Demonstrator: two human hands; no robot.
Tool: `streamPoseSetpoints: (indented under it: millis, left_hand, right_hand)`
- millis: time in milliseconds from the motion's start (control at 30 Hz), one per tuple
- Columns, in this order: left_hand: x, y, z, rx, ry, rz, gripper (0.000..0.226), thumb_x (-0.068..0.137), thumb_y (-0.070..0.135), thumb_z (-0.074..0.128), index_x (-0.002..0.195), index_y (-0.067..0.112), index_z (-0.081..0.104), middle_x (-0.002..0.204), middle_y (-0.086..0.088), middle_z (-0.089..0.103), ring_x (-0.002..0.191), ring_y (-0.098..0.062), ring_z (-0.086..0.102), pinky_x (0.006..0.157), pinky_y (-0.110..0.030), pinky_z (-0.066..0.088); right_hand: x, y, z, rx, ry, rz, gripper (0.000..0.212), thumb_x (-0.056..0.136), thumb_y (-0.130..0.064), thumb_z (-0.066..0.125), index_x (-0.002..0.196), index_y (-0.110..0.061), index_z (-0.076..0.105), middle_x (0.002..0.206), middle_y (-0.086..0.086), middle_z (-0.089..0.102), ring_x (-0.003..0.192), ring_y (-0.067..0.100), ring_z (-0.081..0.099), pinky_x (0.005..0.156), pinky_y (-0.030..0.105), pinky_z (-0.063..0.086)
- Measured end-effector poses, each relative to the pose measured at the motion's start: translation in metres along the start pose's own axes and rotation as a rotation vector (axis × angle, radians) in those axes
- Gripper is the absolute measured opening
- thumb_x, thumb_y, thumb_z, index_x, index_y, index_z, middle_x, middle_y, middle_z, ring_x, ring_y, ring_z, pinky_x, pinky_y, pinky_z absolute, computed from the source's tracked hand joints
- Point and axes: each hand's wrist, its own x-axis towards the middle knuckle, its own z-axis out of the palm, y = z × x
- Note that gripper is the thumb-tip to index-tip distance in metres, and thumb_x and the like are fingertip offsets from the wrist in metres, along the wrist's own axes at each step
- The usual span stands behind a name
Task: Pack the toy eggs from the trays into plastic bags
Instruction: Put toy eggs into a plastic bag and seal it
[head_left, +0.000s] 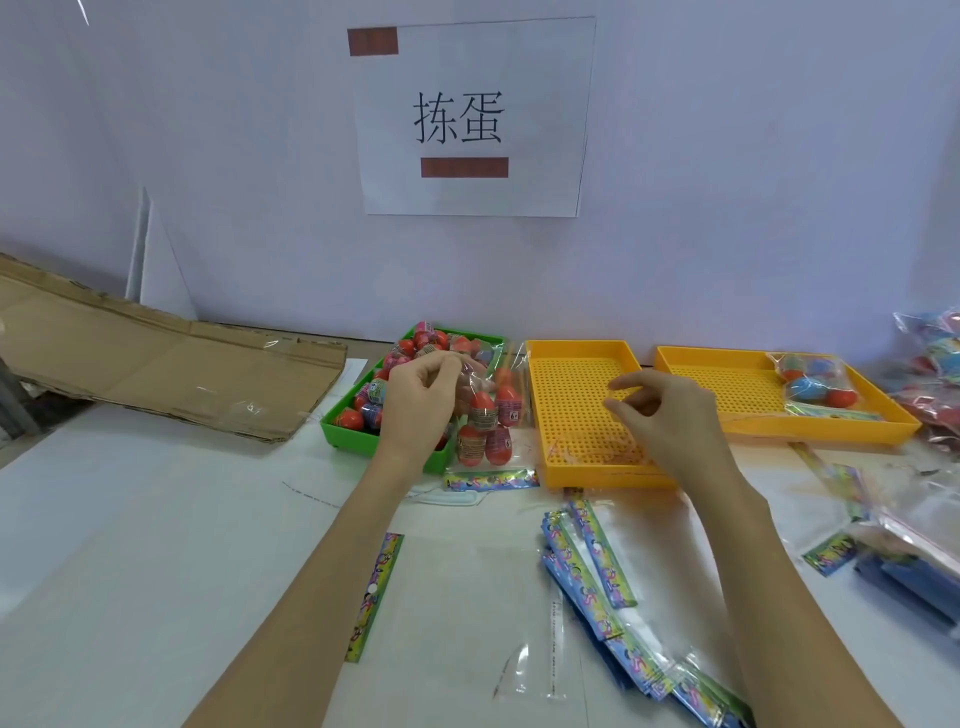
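A stack of empty plastic bags (613, 587) with colourful headers lies nearest, by the desk's (156, 519) front edge. Further left, flattened cardboard (156, 364) rests along the back-left edge. The green tray (353, 434) holds red toy eggs (353, 418). Over it the left hand (418, 400) has its fingers (441, 364) pinching the top of a clear bag of eggs (488, 421) standing at the tray's right rim. The right hand (665, 415) hovers over a bare yellow tray (571, 395), fingers loosely curled, grasping nothing. A second yellow tray (727, 395) carries a packed bag (815, 384).
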Motion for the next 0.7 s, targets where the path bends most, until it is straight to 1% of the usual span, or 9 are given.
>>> streamPoseSetpoints:
  millis: [100, 200, 300, 367, 433, 500, 567, 633, 700]
  left_hand:
    - [-0.005, 0.007, 0.0, -0.115, -0.098, 0.036, 0.033, 0.108, 0.007, 0.047, 0.092, 0.006, 0.075, 0.082, -0.009, 0.078, 0.071, -0.013, 0.072, 0.062, -0.021, 0.055]
    - [-0.008, 0.018, 0.001, -0.299, -0.32, 0.058, 0.035, 0.107, 0.011, 0.045, 0.09, 0.008, 0.075, 0.09, -0.012, 0.075, 0.076, -0.018, 0.068, 0.07, -0.024, 0.055]
    - [-0.011, 0.024, 0.007, -0.283, -0.508, -0.011, 0.031, 0.108, 0.02, 0.049, 0.103, 0.01, 0.078, 0.111, -0.016, 0.073, 0.078, -0.02, 0.068, 0.07, -0.026, 0.056]
    - [-0.015, 0.025, 0.011, -0.223, -0.59, -0.048, 0.029, 0.109, 0.026, 0.051, 0.115, 0.015, 0.077, 0.116, -0.014, 0.072, 0.079, -0.023, 0.068, 0.066, -0.027, 0.056]
    - [-0.018, 0.025, 0.014, -0.212, -0.632, -0.057, 0.029, 0.11, 0.028, 0.051, 0.118, 0.016, 0.076, 0.119, -0.01, 0.073, 0.083, -0.026, 0.07, 0.067, -0.027, 0.056]
    - [-0.02, 0.026, 0.016, -0.207, -0.641, -0.065, 0.031, 0.11, 0.03, 0.051, 0.117, 0.013, 0.076, 0.12, -0.007, 0.074, 0.086, -0.028, 0.071, 0.069, -0.028, 0.057]
    - [-0.021, 0.027, 0.017, -0.166, -0.626, -0.068, 0.032, 0.108, 0.035, 0.053, 0.115, 0.016, 0.078, 0.111, -0.012, 0.077, 0.08, -0.027, 0.07, 0.07, -0.028, 0.056]
    - [-0.021, 0.026, 0.016, -0.114, -0.604, -0.069, 0.031, 0.108, 0.036, 0.054, 0.114, 0.02, 0.079, 0.096, -0.017, 0.077, 0.072, -0.02, 0.069, 0.07, -0.024, 0.055]
    - [-0.021, 0.024, 0.015, -0.087, -0.579, -0.065, 0.031, 0.109, 0.033, 0.052, 0.114, 0.018, 0.079, 0.093, -0.017, 0.077, 0.073, -0.016, 0.07, 0.07, -0.021, 0.054]
  right_hand:
    - [-0.001, -0.008, 0.006, -0.016, -0.053, -0.058, 0.011, 0.096, -0.034, 0.072, 0.091, -0.024, 0.074, 0.065, -0.01, 0.072, 0.06, 0.001, 0.065, 0.062, 0.024, 0.053]
    - [-0.005, -0.021, 0.014, 0.031, -0.055, -0.105, 0.016, 0.098, -0.034, 0.07, 0.088, -0.022, 0.073, 0.061, -0.01, 0.07, 0.059, 0.002, 0.064, 0.058, 0.022, 0.05]
    - [-0.009, -0.036, 0.018, 0.124, -0.029, -0.145, 0.015, 0.098, -0.031, 0.07, 0.089, -0.02, 0.074, 0.063, -0.009, 0.07, 0.058, 0.006, 0.065, 0.059, 0.023, 0.052]
    - [-0.011, -0.043, 0.019, 0.172, -0.007, -0.169, 0.012, 0.098, -0.027, 0.071, 0.092, -0.017, 0.075, 0.066, -0.008, 0.07, 0.058, 0.009, 0.065, 0.061, 0.031, 0.056]
    - [-0.012, -0.047, 0.019, 0.166, 0.004, -0.195, 0.01, 0.098, -0.024, 0.07, 0.095, -0.015, 0.075, 0.07, -0.005, 0.07, 0.062, 0.011, 0.066, 0.062, 0.037, 0.057]
    - [-0.012, -0.048, 0.017, 0.138, 0.016, -0.224, 0.011, 0.098, -0.024, 0.071, 0.095, -0.014, 0.075, 0.071, -0.006, 0.069, 0.063, 0.011, 0.065, 0.062, 0.033, 0.056]
    - [-0.013, -0.049, 0.016, 0.102, 0.033, -0.244, 0.012, 0.098, -0.023, 0.071, 0.095, -0.013, 0.075, 0.071, -0.006, 0.067, 0.064, 0.009, 0.063, 0.061, 0.025, 0.052]
    - [-0.012, -0.049, 0.016, 0.081, 0.049, -0.252, 0.011, 0.098, -0.022, 0.071, 0.096, -0.012, 0.075, 0.072, -0.006, 0.066, 0.064, 0.008, 0.062, 0.06, 0.019, 0.049]
    - [-0.012, -0.047, 0.015, 0.094, 0.062, -0.241, 0.011, 0.098, -0.022, 0.07, 0.097, -0.012, 0.075, 0.073, -0.006, 0.067, 0.062, 0.007, 0.063, 0.061, 0.019, 0.049]
